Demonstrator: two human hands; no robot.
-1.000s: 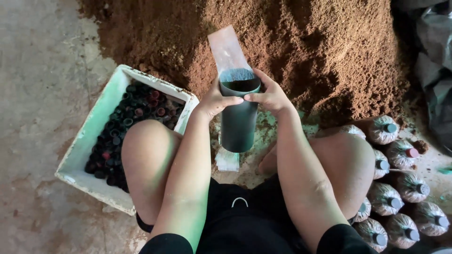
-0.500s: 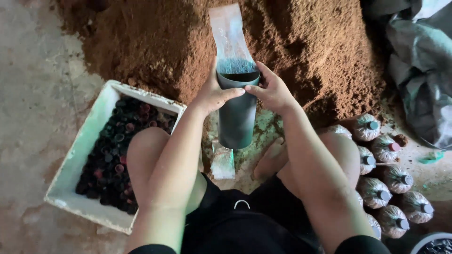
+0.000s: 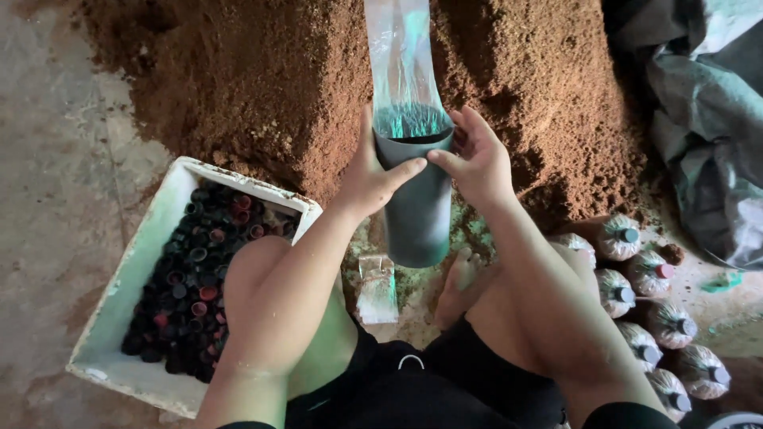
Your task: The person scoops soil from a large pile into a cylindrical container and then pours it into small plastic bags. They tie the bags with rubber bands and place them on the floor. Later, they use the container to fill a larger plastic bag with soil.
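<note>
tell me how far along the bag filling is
Done: a row of filled, capped bags lies beside the right leg. In hand: left hand and right hand grip a dark tube with a clear bag standing in it. Left: a large brown substrate heap and a white box of caps.

tube [image 3: 419, 206] standing between the knees, before the soil heap [image 3: 262, 79] | bag [image 3: 404, 63] sitting in the tube | box [image 3: 119, 294] of caps [image 3: 199, 278] lying left | filled bags [image 3: 652, 318] lying right | sheet [image 3: 707, 119] lying far right
</note>
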